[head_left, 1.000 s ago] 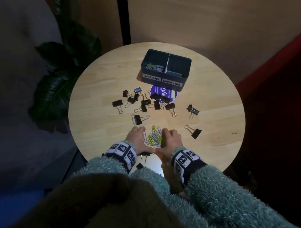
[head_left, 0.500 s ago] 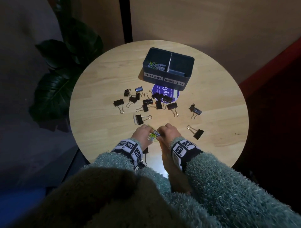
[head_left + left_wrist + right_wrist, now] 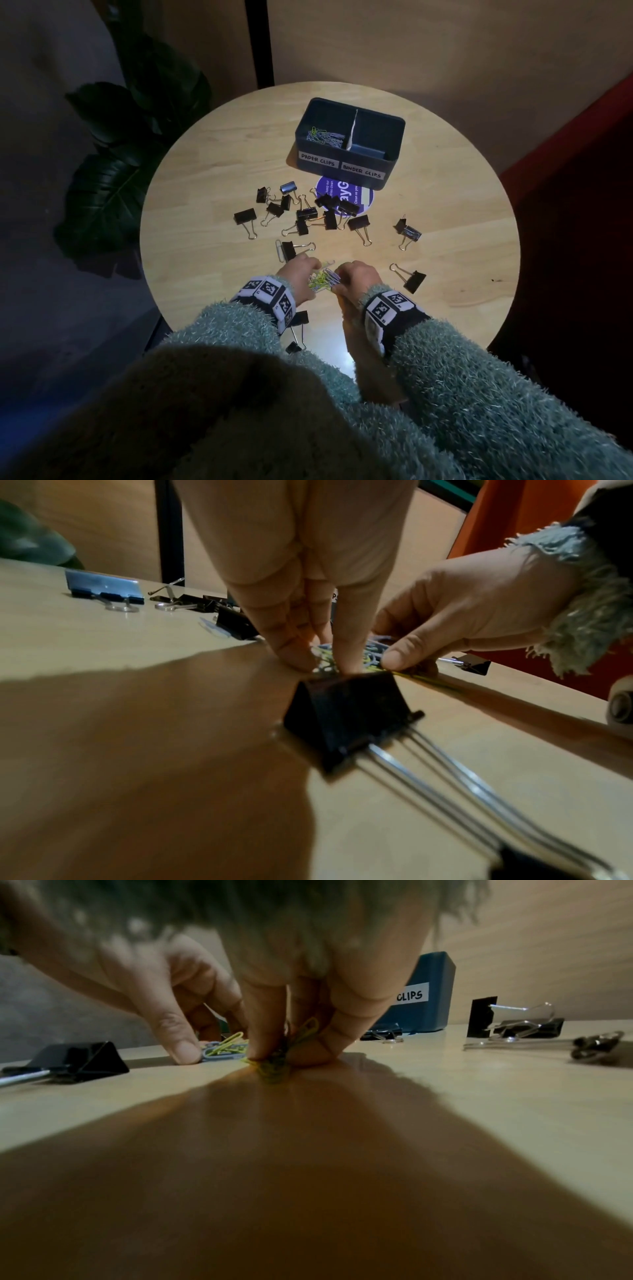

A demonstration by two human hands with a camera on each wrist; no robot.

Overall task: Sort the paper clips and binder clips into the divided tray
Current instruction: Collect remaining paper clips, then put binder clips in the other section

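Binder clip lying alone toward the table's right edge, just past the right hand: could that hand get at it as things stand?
Probably yes. The binder clip lies beside the right hand with bare table between, but the hand is pinching paper clips first.

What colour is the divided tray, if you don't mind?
Dark blue divided tray, clearest in the right wrist view.

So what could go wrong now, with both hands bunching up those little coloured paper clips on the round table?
1. The left hand and right hand pinch a loose bundle of yellow-green and grey wire paper clips; some could slip out on the way to the dark blue divided plastic tray.
2. A black metal binder clip lies right against the fingers, so it might get scooped up with the bundle.
3. One silver paper clip lies apart and could be overlooked.
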